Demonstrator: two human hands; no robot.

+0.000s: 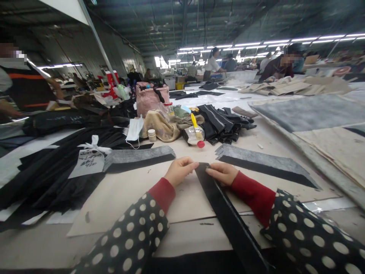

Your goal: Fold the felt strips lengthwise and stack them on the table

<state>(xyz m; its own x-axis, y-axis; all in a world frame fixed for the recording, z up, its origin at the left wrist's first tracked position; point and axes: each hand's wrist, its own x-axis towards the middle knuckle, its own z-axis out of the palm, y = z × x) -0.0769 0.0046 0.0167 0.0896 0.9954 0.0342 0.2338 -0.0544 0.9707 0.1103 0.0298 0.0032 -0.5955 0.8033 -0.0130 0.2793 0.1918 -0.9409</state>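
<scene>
A long black fabric strip (225,209) runs from between my hands down past the lower edge of the view, with a thin pale line along its right side. Its far left corner is pinched between the thumb and fingers of my left hand (180,171). My right hand (224,173) grips the far right edge, thumb on top. Both hands are close together over a beige sheet (128,201). Beyond the left hand lies a fanned stack of grey-and-black strips (142,156); a similar stack (265,163) lies beyond the right hand.
Black fabric pieces (57,179) with a tied paper tag (87,161) cover the left side. Ahead are a yellow-handled brush (195,123), a small jar (152,135), a face mask (134,128), a pink bag (149,99) and bundled black strips (216,121). Several people work farther off.
</scene>
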